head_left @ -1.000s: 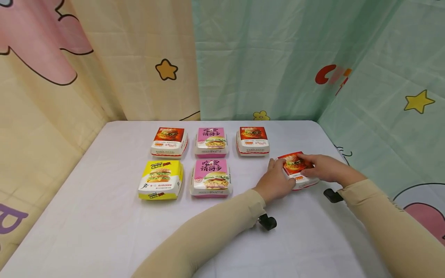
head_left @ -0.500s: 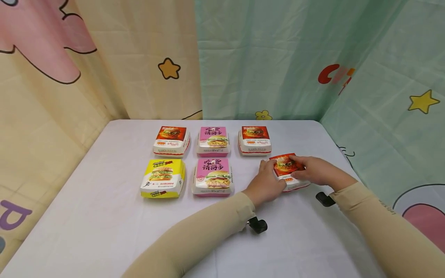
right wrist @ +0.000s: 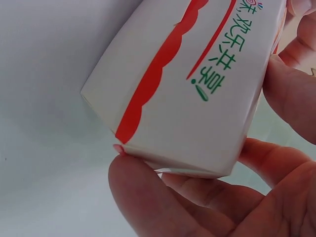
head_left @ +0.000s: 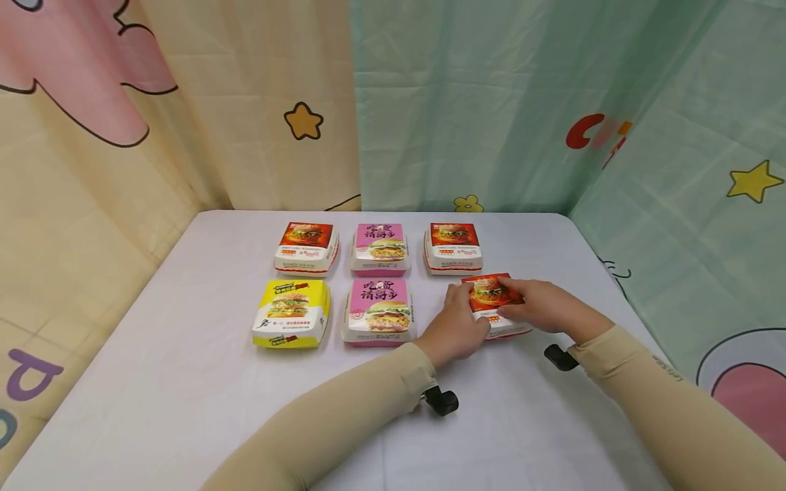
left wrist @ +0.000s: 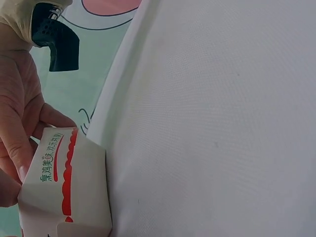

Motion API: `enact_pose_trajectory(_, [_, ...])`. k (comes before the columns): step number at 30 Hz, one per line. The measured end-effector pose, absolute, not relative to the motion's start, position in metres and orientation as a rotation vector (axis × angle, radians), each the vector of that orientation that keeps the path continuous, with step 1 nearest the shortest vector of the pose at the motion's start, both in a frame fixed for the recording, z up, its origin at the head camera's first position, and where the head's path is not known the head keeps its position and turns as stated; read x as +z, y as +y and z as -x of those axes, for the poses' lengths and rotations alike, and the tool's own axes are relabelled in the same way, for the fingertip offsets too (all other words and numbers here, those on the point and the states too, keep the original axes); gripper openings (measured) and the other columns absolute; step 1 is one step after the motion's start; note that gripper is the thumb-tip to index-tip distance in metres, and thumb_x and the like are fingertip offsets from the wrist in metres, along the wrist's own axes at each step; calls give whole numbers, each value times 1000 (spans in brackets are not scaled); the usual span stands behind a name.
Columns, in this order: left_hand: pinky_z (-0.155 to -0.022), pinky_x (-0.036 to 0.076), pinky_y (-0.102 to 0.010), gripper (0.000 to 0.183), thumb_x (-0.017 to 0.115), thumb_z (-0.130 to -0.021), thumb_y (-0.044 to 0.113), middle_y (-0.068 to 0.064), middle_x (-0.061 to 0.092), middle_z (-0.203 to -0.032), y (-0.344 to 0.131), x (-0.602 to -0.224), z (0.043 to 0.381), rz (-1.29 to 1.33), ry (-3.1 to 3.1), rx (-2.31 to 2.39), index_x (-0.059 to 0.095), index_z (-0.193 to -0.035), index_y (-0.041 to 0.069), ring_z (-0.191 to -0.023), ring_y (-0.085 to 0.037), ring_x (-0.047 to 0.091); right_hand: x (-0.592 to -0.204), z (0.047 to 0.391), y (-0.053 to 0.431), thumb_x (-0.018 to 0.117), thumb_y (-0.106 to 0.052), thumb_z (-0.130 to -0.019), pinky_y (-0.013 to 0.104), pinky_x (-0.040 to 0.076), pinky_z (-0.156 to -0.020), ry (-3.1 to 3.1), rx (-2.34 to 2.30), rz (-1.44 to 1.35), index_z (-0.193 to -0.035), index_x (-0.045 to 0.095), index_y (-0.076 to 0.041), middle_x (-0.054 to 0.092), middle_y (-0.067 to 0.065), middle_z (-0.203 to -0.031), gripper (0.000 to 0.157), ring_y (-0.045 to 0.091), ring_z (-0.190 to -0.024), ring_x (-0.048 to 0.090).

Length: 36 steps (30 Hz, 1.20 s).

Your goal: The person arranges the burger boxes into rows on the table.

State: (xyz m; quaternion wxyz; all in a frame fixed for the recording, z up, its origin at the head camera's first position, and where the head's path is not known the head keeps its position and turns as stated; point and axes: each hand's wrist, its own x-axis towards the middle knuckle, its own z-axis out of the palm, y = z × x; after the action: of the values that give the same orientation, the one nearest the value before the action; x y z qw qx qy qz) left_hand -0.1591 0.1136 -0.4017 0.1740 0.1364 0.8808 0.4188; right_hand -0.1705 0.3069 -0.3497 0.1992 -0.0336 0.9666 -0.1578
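Note:
A red-and-white burger box (head_left: pixel 488 293) with a burger picture on its lid is gripped from both sides, right of the middle of the table. My left hand (head_left: pixel 456 327) holds its left side, the thumb at the near edge. On its right side, my right hand (head_left: pixel 543 307) grips the lid edge and end. In the right wrist view, the white front of the burger box (right wrist: pixel 182 98) fills much of the frame, with several fingers around its end. The left wrist view also shows the right hand (left wrist: pixel 19 98) behind the burger box (left wrist: pixel 79 187). Whether its base touches the cloth, I cannot tell.
A pink burger box (head_left: pixel 379 314) lies left of my left hand, beside a yellow one (head_left: pixel 291 314). Behind them stand a red-and-white box (head_left: pixel 307 249), a pink box (head_left: pixel 381 249) and another red-and-white box (head_left: pixel 454 249). Curtains (head_left: pixel 491 123) surround the white table (head_left: pixel 153 382).
Both hands have moved left with the red-and-white burger box, closer to the pink box in the front row. The other boxes keep their places; the head view has shifted slightly.

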Motion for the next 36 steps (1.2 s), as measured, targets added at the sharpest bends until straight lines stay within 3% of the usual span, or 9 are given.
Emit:
enact_pose_trajectory(12, [-129, 30, -51, 72, 56, -104, 30, -7, 12, -178, 101, -400, 158, -327, 2441, 1262, 22, -167, 21, -163, -27, 21, -353, 170, 295, 70, -44, -100, 57, 56, -102, 2719, -439, 138, -165, 33, -10, 46, 33, -157, 83, 46, -134, 51])
enact_pose_trajectory(19, [-130, 28, -52, 70, 51, -105, 28, -11, 10, -178, 95, -400, 158, -319, 2459, 1262, 21, -168, 20, -163, -29, 23, -352, 169, 289, 70, -39, -101, 58, 54, -105, 2707, -455, 157, -165, 33, -11, 46, 32, -157, 80, 45, -134, 52])
enact_pose_trajectory(26, [-131, 24, -50, 70, 49, -104, 23, -12, 10, -178, 91, -401, 159, -321, 2463, 1291, 20, -168, 18, -165, -26, 12, -351, 169, 286, 66, -30, -104, 61, 50, -109, 2703, -453, 199, -166, 32, -10, 44, 32, -159, 73, 47, -139, 50])
enact_pose_trajectory(36, [-130, 25, -54, 68, 47, -106, 23, -13, 8, -178, 87, -400, 158, -313, 2444, 1322, 20, -167, 18, -164, -30, 16, -351, 170, 285, 67, -33, -103, 63, 47, -112, 2706, -495, 202, -166, 31, -12, 44, 30, -161, 76, 48, -143, 47])
